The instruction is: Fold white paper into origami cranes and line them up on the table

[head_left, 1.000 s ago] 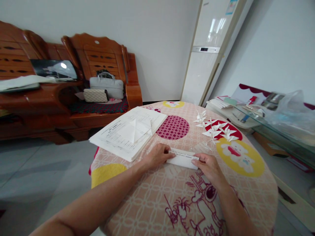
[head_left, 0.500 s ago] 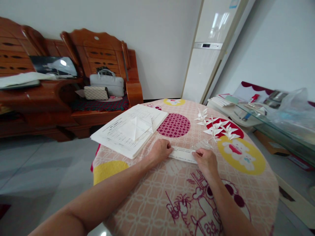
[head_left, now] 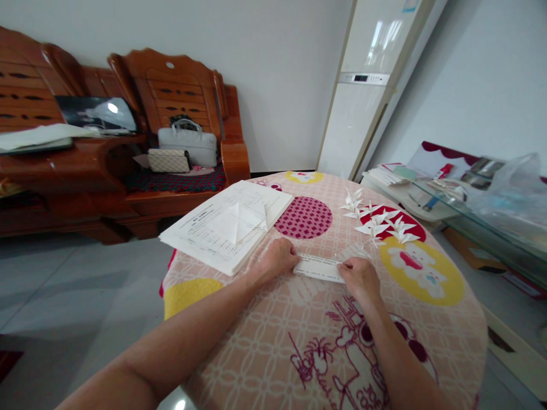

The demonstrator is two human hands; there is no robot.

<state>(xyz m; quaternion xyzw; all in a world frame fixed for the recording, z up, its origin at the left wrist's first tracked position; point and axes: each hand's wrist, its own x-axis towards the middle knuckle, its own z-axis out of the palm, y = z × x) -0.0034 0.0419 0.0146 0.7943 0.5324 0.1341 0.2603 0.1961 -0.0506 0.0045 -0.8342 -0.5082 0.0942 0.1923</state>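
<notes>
A narrow folded strip of white printed paper (head_left: 318, 266) lies on the round table's patterned cloth (head_left: 265, 347). My left hand (head_left: 277, 259) has its fingers curled and pressed on the strip's left end. My right hand (head_left: 361, 277) is curled on the strip's right end. Both hands rest on the table, with the paper flat between them.
A stack of printed sheets (head_left: 226, 225) with a folded paper triangle on top lies at the table's left. Several white paper cranes (head_left: 376, 219) stand beyond the strip. A wooden sofa (head_left: 128, 148) with bags is at the left, a standing air conditioner (head_left: 363, 85) behind, a cluttered glass shelf (head_left: 461, 199) at the right.
The paper strip has become narrower, folded down from a wider band. Both hands have drawn closer onto its ends, fingers curling in.
</notes>
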